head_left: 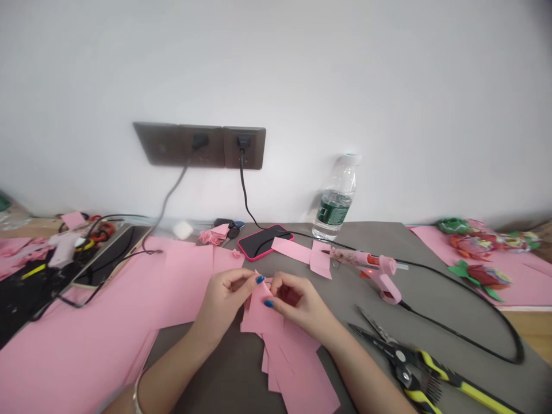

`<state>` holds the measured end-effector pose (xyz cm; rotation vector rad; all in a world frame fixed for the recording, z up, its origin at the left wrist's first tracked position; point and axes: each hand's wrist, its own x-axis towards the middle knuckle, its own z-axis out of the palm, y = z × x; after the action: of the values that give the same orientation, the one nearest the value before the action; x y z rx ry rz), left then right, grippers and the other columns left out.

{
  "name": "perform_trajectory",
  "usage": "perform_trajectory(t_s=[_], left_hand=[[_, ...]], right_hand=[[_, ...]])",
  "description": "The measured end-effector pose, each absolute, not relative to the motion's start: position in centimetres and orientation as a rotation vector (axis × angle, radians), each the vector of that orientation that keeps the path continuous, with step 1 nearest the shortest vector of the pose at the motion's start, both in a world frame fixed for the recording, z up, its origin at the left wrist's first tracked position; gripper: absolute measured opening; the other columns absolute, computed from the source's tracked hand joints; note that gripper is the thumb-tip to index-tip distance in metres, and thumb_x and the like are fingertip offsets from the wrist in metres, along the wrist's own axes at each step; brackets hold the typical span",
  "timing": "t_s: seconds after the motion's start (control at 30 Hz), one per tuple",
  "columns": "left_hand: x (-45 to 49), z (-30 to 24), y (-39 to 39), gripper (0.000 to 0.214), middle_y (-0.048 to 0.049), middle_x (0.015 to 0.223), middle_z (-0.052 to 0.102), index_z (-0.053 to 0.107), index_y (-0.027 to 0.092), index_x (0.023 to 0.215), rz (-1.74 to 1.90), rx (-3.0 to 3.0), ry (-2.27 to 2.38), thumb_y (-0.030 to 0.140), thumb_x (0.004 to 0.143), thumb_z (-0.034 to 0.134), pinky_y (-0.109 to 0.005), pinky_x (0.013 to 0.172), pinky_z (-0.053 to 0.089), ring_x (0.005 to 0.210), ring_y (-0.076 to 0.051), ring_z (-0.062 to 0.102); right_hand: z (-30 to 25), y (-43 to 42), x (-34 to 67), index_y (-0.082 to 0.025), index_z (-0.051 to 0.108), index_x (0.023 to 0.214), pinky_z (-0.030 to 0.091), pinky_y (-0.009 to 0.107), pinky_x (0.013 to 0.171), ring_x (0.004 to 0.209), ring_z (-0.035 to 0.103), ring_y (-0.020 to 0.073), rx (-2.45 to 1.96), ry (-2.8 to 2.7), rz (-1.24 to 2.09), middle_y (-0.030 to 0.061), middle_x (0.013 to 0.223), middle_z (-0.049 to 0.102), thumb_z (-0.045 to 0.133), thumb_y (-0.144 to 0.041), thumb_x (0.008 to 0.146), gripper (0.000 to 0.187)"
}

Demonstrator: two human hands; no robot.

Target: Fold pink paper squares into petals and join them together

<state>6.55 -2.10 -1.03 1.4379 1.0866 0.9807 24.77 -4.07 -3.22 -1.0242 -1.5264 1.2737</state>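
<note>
My left hand (224, 299) and my right hand (302, 302) meet over the grey table (366, 356), both pinching one small pink paper piece (261, 307) between thumbs and fingers. The nails are painted blue. Under the hands lies a pile of pink paper rectangles (297, 368). A pink hot glue gun (371, 267) lies just right of the hands, its black cord (474, 339) looping along the table. Black pliers with yellow handles (414, 368) lie at the lower right.
A large pink paper sheet (107, 322) covers the left of the table. A phone in a pink case (265, 241), a water bottle (338, 198) and wall sockets (202, 145) are at the back. Finished paper flowers (478, 253) lie at the right, tools and cables (64, 247) at the left.
</note>
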Motion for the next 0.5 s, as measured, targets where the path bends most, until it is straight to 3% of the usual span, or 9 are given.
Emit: perform_trajectory(t_s=[0.13,0.3,0.5], left_hand=[[7.11,-0.97,-2.76,0.019,-0.0054,0.09,0.076,0.076,0.018,0.094,0.886,1.35,0.927,0.033,0.086,0.069,-0.029,0.081,0.054,0.09,-0.023,0.069],[7.19,-1.07,-2.88,0.023,-0.0008,0.069,0.067,0.071,0.015,0.076,0.869,1.411,0.992,0.034,0.089,0.066,-0.024,0.059,0.045,0.066,-0.017,0.06],[6.8,-0.87,-2.62,0.02,-0.0032,0.079,0.073,0.078,0.018,0.086,0.784,1.491,0.955,0.03,0.089,0.063,-0.024,0.064,0.044,0.072,-0.018,0.06]], right_hand=[[-3.32,-3.96,24.92,-0.021,0.046,0.068,0.029,0.026,0.054,0.059,0.037,0.0129,-1.087,-1.524,1.161,-0.003,0.065,0.045,0.062,-0.046,0.091,0.037],[-3.32,-3.82,25.0,-0.021,0.044,0.067,0.027,0.026,0.053,0.059,0.034,0.013,-1.104,-1.562,1.07,-0.0029,0.065,0.042,0.055,-0.045,0.095,0.038],[-2.95,-3.87,25.19,-0.021,0.05,0.073,0.031,0.026,0.056,0.061,0.038,0.014,-1.051,-1.488,1.101,-0.002,0.068,0.044,0.058,-0.048,0.092,0.035]])
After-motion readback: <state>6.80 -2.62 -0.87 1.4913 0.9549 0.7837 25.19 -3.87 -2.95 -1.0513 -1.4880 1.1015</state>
